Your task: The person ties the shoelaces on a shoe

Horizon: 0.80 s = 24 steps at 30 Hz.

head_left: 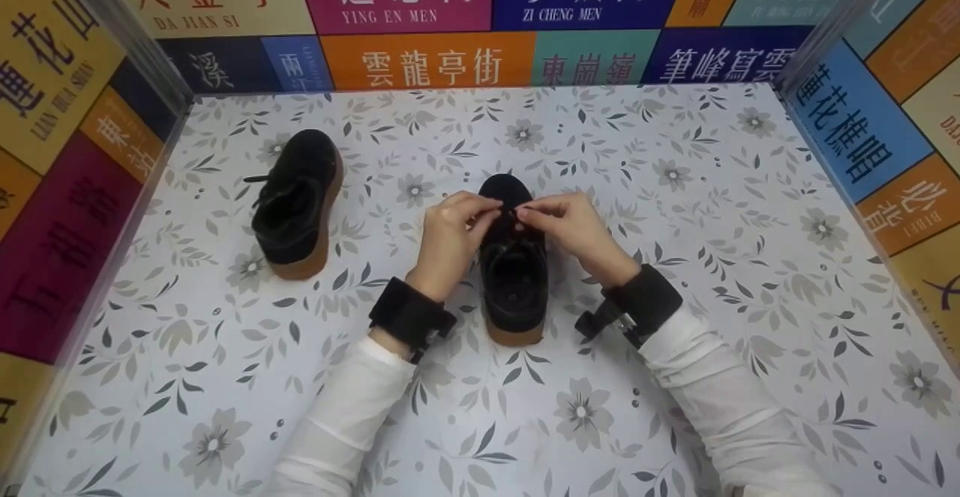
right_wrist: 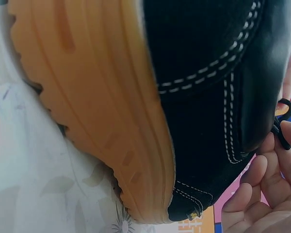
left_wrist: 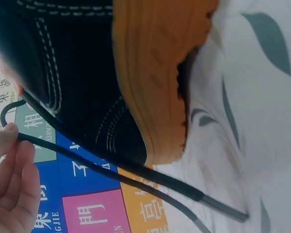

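Matt black suede shoe (head_left: 514, 272) with white stitching, ridged tan rubber sole (right_wrist: 97, 111), smooth black cord lace (left_wrist: 111, 167), on a floral-printed tabletop (head_left: 675, 182).

Second shoe (head_left: 296, 205) left; walls (head_left: 75, 145) hem sides; right floor open

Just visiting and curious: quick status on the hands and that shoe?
Left hand and right hand both pinch the thin black lace. Black tan-soled shoe sits between them. Nothing in the way.

Staged recording booth: floral tabletop (head_left: 675, 272), sign-printed walls (head_left: 420, 2).
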{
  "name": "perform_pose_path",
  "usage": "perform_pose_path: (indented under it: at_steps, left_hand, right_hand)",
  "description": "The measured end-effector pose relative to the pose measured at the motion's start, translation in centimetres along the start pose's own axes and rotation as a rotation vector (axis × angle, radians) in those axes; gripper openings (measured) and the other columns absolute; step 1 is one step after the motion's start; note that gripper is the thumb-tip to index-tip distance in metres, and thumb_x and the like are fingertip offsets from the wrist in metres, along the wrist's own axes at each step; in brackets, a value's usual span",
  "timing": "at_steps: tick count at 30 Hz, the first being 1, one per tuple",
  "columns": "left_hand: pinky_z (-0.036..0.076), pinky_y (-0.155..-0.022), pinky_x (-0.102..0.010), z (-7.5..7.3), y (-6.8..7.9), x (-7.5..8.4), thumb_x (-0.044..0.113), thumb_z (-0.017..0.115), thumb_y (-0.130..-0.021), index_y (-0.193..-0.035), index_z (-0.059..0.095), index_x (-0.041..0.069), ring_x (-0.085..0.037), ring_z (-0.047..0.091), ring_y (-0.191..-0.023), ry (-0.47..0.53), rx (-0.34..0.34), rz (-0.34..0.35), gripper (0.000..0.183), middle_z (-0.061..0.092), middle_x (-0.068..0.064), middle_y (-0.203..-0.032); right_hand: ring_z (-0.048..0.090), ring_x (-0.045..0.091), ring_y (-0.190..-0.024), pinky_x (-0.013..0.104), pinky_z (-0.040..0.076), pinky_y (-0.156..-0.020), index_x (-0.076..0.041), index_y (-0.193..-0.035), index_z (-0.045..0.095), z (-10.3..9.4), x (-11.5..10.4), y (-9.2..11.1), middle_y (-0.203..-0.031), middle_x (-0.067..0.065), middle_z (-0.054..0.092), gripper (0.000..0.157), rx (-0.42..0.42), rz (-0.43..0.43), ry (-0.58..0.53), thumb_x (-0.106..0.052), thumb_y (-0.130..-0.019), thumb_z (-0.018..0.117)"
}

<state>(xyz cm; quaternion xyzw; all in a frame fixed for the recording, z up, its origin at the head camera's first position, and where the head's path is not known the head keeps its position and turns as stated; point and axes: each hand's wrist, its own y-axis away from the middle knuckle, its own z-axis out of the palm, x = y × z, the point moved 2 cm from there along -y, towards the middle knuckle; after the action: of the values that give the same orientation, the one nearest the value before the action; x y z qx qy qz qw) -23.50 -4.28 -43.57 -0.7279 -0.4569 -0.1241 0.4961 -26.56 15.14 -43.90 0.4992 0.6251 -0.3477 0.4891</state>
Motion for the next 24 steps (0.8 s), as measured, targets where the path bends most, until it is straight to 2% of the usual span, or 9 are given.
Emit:
perform_pose_path:
  at_steps: [8,18,24]
  left_hand:
    - [0.066,-0.081,-0.033,0.6,-0.2,0.5,0.004,0.076,-0.097,-0.102,0.082,0.001,-0.026,0.079,-0.09,0.008,-0.029,-0.035,0.008,0.083,-0.014,-0.1]
    - [0.066,-0.08,-0.032,1.1,-0.3,0.8,0.004,0.076,-0.097,-0.102,0.08,0.0,-0.025,0.079,-0.088,0.03,-0.035,-0.07,0.008,0.083,-0.014,-0.101]
    - [0.066,-0.078,-0.031,1.3,-0.1,0.9,0.003,0.077,-0.096,-0.102,0.079,-0.003,-0.026,0.08,-0.086,0.101,-0.029,-0.107,0.009,0.082,-0.016,-0.101]
  right_hand:
    - [0.069,0.0,-0.089,0.016,0.055,-0.082,0.006,-0.12,0.076,0.0,0.1,-0.1,-0.109,0.001,0.082,0.028,0.019,0.003,0.012,-0.01,-0.099,0.073]
    - [0.069,-0.002,-0.088,0.015,0.055,-0.081,0.007,-0.12,0.076,0.1,0.1,-0.1,-0.112,0.005,0.083,0.027,0.024,0.006,0.009,-0.01,-0.099,0.072]
    - [0.071,0.0,-0.089,0.016,0.056,-0.084,0.006,-0.12,0.076,0.1,0.0,0.1,-0.107,0.0,0.083,0.026,0.027,0.026,0.0,-0.011,-0.101,0.071]
